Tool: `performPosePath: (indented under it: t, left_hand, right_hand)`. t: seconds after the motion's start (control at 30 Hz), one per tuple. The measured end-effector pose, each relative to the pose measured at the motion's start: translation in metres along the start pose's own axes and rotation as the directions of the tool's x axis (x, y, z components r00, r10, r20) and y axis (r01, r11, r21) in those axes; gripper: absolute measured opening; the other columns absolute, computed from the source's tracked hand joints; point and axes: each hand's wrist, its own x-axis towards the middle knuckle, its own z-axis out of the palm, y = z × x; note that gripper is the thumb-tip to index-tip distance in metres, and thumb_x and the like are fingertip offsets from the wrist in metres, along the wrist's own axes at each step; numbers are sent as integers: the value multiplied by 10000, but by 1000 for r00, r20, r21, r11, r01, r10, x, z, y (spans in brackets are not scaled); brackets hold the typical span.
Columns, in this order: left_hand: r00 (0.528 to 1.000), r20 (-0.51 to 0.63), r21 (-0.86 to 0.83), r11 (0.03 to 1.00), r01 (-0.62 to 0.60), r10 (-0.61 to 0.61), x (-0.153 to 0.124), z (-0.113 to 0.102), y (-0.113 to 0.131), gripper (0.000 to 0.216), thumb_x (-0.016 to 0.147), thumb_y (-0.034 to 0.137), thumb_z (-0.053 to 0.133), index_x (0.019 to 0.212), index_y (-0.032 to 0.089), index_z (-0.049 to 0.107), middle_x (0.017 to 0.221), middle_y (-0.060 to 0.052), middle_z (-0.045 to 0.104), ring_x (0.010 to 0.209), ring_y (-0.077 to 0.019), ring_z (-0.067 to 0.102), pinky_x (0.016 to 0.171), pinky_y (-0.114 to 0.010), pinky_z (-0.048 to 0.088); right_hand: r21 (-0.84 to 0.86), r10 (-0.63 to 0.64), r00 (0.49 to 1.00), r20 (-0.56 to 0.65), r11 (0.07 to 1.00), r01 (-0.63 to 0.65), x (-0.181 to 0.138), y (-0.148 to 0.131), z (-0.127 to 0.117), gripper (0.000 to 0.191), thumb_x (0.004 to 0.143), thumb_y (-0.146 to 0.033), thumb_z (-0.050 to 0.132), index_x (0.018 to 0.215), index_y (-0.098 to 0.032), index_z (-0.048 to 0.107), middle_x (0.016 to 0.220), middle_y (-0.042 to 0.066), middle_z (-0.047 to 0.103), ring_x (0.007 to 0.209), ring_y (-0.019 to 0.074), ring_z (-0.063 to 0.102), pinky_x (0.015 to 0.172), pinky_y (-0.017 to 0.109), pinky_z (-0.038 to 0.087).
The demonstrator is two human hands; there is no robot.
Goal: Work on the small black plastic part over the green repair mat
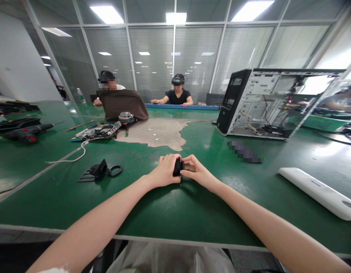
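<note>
Just above the green table, near its middle, my two hands meet on a small black part. My left hand wraps round it from the left, its fingers partly hidden behind the part. From the other side my right hand pinches the part's right end between thumb and fingertips. What kind of part it is I cannot make out. To the left lie a black bracket-like piece with a flat slotted base, and a black ring beside it.
An opened computer tower stands at the back right. A white oblong case and a blurred dark object lie on the right. Toward the left are a circuit board, a white cable and a power drill. Several people sit around.
</note>
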Motion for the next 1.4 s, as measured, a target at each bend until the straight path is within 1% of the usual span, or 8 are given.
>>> performPosePath:
  t: [0.17, 0.4, 0.57, 0.87, 1.0, 1.13, 1.27, 1.4]
  left_hand:
    - [1000, -2, 2, 1000, -5, 5, 0, 0, 0, 522, 616, 287, 566, 1069, 192, 326, 995, -67, 475, 922, -231, 446, 800, -379, 308]
    - [1000, 4, -16, 1000, 7, -7, 0, 0, 0, 526, 614, 271, 565, 1077, 202, 325, 1008, -66, 471, 941, -232, 440, 805, -382, 303]
    - [1000, 7, -7, 1000, 5, -5, 0, 1, -1, 553, 603, 270, 568, 1087, 197, 311, 1009, -69, 466, 940, -236, 440, 814, -389, 297]
    - [1000, -2, 15, 1000, -5, 5, 1, 2, -3, 551, 611, 302, 570, 1083, 191, 308, 1007, -71, 465, 932, -235, 439, 801, -380, 306]
    - [1000, -12, 17, 1000, -7, 7, 0, 2, -3, 543, 616, 300, 566, 1082, 192, 309, 997, -66, 470, 925, -232, 442, 794, -375, 310]
    - [1000, -19, 12, 1000, -24, 24, 0, 3, -3, 519, 619, 284, 558, 1070, 190, 318, 980, -59, 474, 906, -222, 444, 784, -364, 312]
    - [999, -27, 8, 1000, -29, 29, 0, 4, -4, 528, 621, 289, 557, 1078, 187, 312, 991, -63, 465, 916, -224, 435, 787, -367, 309]
    - [999, -22, 16, 1000, -27, 27, 0, 6, -5, 531, 629, 303, 559, 1083, 183, 312, 985, -67, 459, 918, -225, 428, 786, -368, 310]
  right_hand:
    - [7, 20, 997, -69, 1000, -20, 1, 0, 2, 249, 716, -360, 560, 868, -212, 432, 848, -7, 538, 777, 112, 556, 760, 317, 452]
    - [-33, 57, 996, -73, 998, -59, 3, 1, 1, 301, 707, -358, 565, 943, -216, 444, 915, 15, 532, 806, 122, 550, 781, 343, 455]
    - [-16, -1, 1000, -3, 1000, 1, 0, -1, -1, 348, 652, -276, 637, 918, -223, 418, 950, 12, 528, 816, 125, 560, 797, 349, 447]
    - [-18, -53, 998, -31, 998, 52, 0, 0, -6, 315, 615, -192, 662, 830, -205, 432, 928, 3, 505, 818, 123, 554, 789, 323, 443]
    - [10, -10, 999, -37, 1000, 10, -2, 1, -8, 330, 630, -202, 657, 879, -213, 440, 925, 6, 522, 823, 127, 560, 778, 321, 449]
    - [54, 60, 997, -56, 997, -56, -1, 1, -5, 276, 687, -293, 605, 918, -220, 471, 951, 18, 535, 801, 124, 567, 779, 345, 458]
    - [-11, 68, 993, -99, 998, -70, 5, 1, -5, 352, 641, -276, 648, 949, -198, 497, 894, 27, 581, 781, 136, 580, 778, 353, 454]
    - [-45, 75, 994, -78, 996, -79, 10, 1, -8, 324, 621, -251, 658, 912, -150, 558, 931, 60, 607, 815, 154, 586, 802, 347, 444]
